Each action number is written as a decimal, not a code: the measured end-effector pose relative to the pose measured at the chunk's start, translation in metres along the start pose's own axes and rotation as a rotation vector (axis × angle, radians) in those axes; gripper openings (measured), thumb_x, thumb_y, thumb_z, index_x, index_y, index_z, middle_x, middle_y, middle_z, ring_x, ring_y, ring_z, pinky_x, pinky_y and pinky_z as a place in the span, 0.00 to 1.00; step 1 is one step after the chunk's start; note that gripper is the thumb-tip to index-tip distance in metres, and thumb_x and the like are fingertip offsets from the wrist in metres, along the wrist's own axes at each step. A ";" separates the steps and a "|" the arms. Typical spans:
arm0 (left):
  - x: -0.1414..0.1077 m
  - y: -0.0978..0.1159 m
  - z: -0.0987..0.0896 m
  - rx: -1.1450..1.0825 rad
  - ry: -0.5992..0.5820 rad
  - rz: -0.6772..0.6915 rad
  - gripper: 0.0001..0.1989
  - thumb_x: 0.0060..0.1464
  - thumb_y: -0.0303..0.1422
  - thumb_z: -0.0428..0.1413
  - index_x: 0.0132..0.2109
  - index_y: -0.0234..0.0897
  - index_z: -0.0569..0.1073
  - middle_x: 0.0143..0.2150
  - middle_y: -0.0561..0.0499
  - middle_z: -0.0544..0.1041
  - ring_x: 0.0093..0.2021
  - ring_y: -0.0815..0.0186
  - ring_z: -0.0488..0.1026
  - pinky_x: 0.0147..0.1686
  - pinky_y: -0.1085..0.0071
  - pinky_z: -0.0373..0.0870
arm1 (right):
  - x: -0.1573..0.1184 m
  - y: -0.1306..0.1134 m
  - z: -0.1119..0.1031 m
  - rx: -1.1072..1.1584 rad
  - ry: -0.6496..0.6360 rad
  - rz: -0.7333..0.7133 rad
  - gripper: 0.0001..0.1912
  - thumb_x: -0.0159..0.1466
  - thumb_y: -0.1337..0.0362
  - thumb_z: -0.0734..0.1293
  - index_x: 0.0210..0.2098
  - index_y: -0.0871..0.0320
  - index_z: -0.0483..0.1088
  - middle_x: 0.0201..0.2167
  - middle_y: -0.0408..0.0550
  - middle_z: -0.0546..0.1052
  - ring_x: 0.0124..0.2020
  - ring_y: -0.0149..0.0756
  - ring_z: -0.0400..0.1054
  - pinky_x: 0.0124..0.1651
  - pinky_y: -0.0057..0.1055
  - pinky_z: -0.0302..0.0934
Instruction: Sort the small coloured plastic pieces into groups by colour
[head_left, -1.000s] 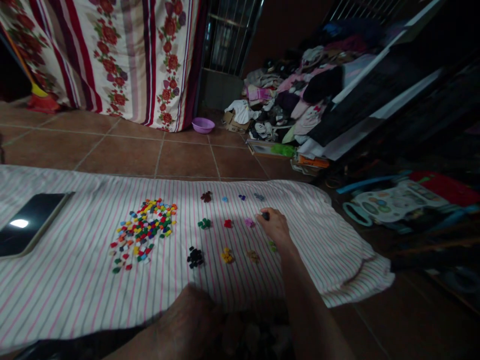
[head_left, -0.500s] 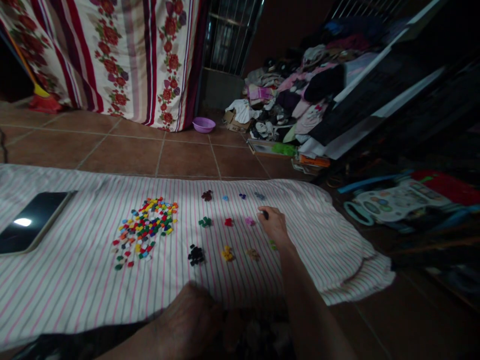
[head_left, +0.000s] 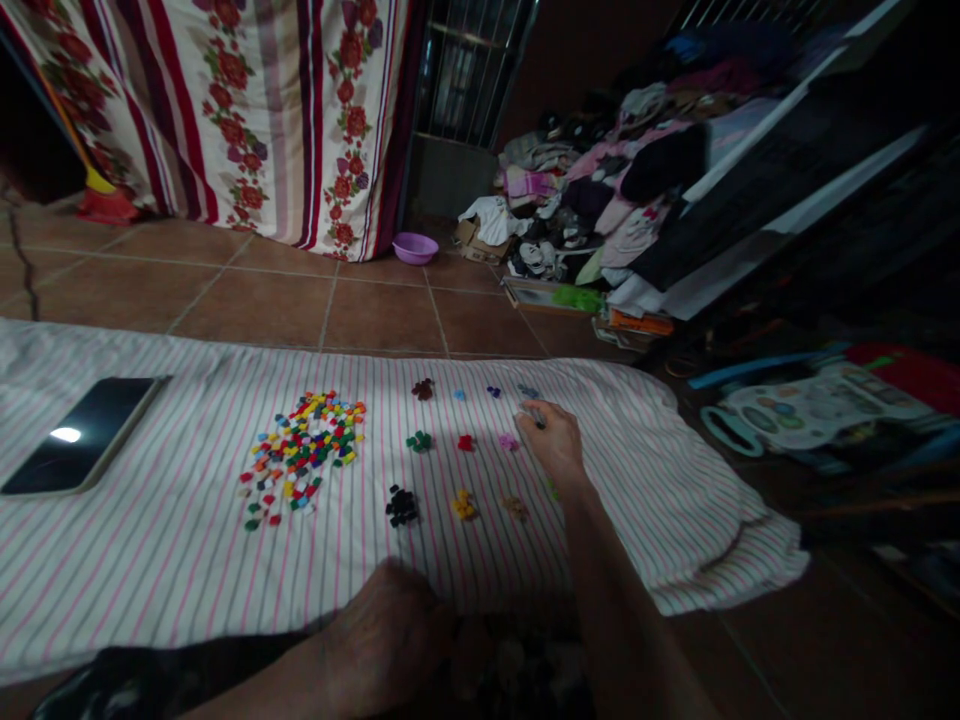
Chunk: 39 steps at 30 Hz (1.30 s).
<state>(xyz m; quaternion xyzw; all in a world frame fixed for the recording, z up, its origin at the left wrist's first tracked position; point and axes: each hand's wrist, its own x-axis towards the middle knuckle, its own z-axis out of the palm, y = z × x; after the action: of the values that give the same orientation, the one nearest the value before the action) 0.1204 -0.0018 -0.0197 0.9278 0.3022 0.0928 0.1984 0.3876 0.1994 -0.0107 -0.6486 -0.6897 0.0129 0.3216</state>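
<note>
Over the right part of the striped cloth (head_left: 195,580), my right hand (head_left: 552,432) is closed in a pinch near the grey-blue pieces (head_left: 529,391) and the pink pile (head_left: 508,441); what its fingertips hold is too small to name. My left hand (head_left: 394,610) rests at the cloth's near edge, its fingers hidden in shadow. A mixed heap of small coloured pieces (head_left: 307,445) lies left of centre. Single-colour piles stand apart: black (head_left: 401,506), yellow (head_left: 463,504), tan (head_left: 515,508), green (head_left: 419,441), red (head_left: 466,442), brown (head_left: 423,389). Light green pieces are partly behind my right wrist.
A phone or tablet (head_left: 82,435) lies on the cloth at the left. Beyond are a tiled floor, a purple basin (head_left: 415,248), a floral curtain (head_left: 277,120) and heaped clothes (head_left: 585,190). A toy panel (head_left: 802,405) is at the right.
The view has shifted slightly, moving the scene to the right. My right hand has moved a little up, closer to the grey-blue pieces. My left hand stays at the near edge.
</note>
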 end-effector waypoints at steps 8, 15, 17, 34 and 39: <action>0.001 0.002 -0.015 0.005 -0.076 -0.106 0.05 0.62 0.30 0.49 0.36 0.38 0.68 0.29 0.55 0.76 0.26 0.68 0.71 0.23 0.73 0.60 | -0.003 -0.076 0.025 0.167 0.026 -0.221 0.13 0.59 0.63 0.62 0.37 0.58 0.76 0.37 0.52 0.80 0.41 0.44 0.71 0.49 0.43 0.63; -0.010 -0.002 -0.010 0.047 -0.011 0.000 0.06 0.60 0.35 0.52 0.35 0.40 0.69 0.24 0.58 0.74 0.20 0.70 0.67 0.17 0.71 0.50 | -0.041 -0.180 0.053 0.315 -0.140 -0.518 0.09 0.62 0.69 0.65 0.35 0.56 0.78 0.35 0.50 0.76 0.43 0.41 0.67 0.50 0.40 0.62; -0.016 -0.004 -0.009 0.047 0.047 0.037 0.06 0.60 0.36 0.53 0.36 0.40 0.70 0.23 0.59 0.73 0.19 0.71 0.66 0.17 0.70 0.50 | -0.054 -0.203 0.059 0.346 -0.202 -0.582 0.08 0.61 0.71 0.66 0.34 0.55 0.78 0.37 0.49 0.75 0.44 0.41 0.65 0.51 0.39 0.61; -0.042 -0.008 -0.022 0.024 0.016 -0.044 0.13 0.62 0.42 0.50 0.37 0.40 0.73 0.30 0.54 0.78 0.26 0.65 0.74 0.21 0.71 0.62 | -0.079 -0.254 0.083 0.081 -0.515 -0.716 0.07 0.66 0.66 0.66 0.36 0.55 0.77 0.36 0.46 0.77 0.44 0.40 0.61 0.51 0.39 0.56; -0.037 -0.007 -0.018 -0.029 0.028 -0.019 0.12 0.62 0.40 0.49 0.38 0.40 0.73 0.33 0.54 0.79 0.30 0.64 0.77 0.24 0.70 0.65 | -0.081 -0.256 0.085 0.091 -0.520 -0.753 0.07 0.67 0.65 0.65 0.36 0.55 0.76 0.37 0.47 0.77 0.44 0.39 0.63 0.51 0.39 0.55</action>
<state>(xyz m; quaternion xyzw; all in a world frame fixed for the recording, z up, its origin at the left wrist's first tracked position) 0.0816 -0.0134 -0.0089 0.9204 0.3125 0.1084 0.2084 0.1176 0.1195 -0.0012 -0.3134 -0.9338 0.0877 0.1485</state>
